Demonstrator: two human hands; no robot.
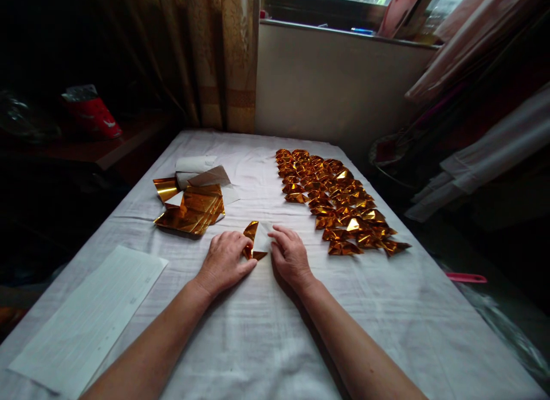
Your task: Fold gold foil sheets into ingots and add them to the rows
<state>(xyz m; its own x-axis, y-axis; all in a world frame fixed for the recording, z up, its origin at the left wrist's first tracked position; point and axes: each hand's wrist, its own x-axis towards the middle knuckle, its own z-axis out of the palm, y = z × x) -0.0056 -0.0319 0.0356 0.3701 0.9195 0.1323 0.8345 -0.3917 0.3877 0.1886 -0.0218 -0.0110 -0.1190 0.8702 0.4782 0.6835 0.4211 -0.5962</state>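
Resting on a white cloth-covered table (258,342), two bare hands meet near the middle of the tabletop over a small piece of gold foil paper (253,239). That paper is partly folded, one gold point standing up and a pale underside showing toward the right. The left hand (223,261) lies palm down with its fingers curled and pressed together on the paper's left part. The right hand (291,254) lies just beside it, fingers bent and close together, fingertips touching the paper's right edge.

Toward the left edge of the tabletop, behind the left hand, sits a loose stack of gold foil sheets (191,208), with a few white sheets (195,165) just behind it. Toward the right edge, many small folded gold pieces (335,199) lie in close rows running from the far end to just beside the right hand. At the near left corner lies a long white printed sheet (90,320). A curtain (215,56) hangs behind the table.
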